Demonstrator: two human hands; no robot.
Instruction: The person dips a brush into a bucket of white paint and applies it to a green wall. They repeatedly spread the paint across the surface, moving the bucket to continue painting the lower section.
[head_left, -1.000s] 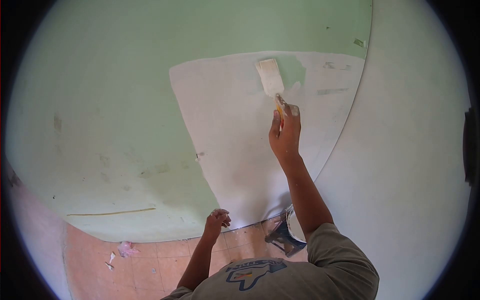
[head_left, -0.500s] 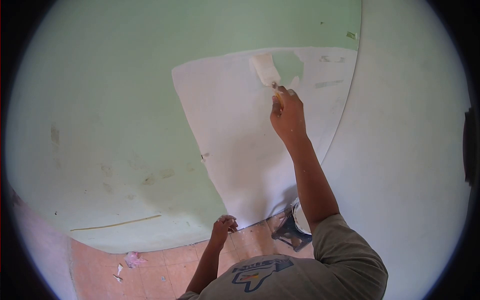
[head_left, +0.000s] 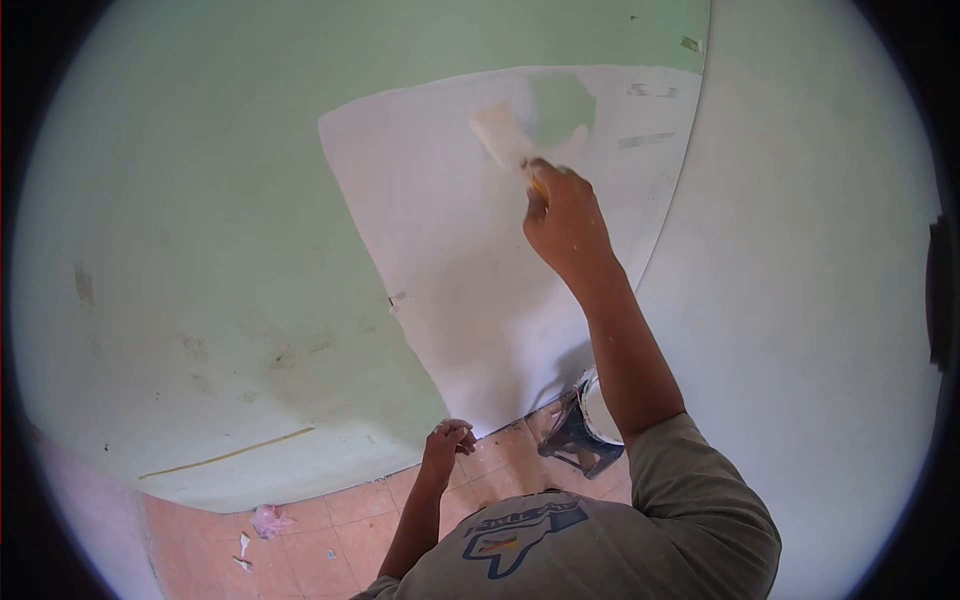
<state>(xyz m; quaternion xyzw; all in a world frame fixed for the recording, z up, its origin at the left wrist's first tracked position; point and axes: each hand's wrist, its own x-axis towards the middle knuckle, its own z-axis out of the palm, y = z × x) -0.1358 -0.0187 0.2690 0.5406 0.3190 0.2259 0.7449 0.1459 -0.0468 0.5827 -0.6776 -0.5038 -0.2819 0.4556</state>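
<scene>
My right hand [head_left: 566, 215] grips the yellow handle of a wide paintbrush [head_left: 503, 135], its head coated in white. The brush head lies against the upper part of a white painted patch [head_left: 450, 220] on the green wall [head_left: 220, 200]. Just right of the brush, a small green area [head_left: 565, 105] shows inside the white. My left hand [head_left: 450, 441] hangs low near the foot of the wall, fingers loosely bent and apart, with nothing visible in it.
A white bucket [head_left: 600, 410] sits on a dark stand [head_left: 578, 445] by the wall's foot, partly behind my right arm. A pale wall [head_left: 790, 250] meets the green one at a corner. Pink plastic [head_left: 268, 521] and white scraps [head_left: 243, 550] lie on the tiled floor [head_left: 350, 540].
My right hand has swept the paintbrush to the left across the white patch, and the brush is tilted further left. The view has shifted slightly. My left hand stays low.
</scene>
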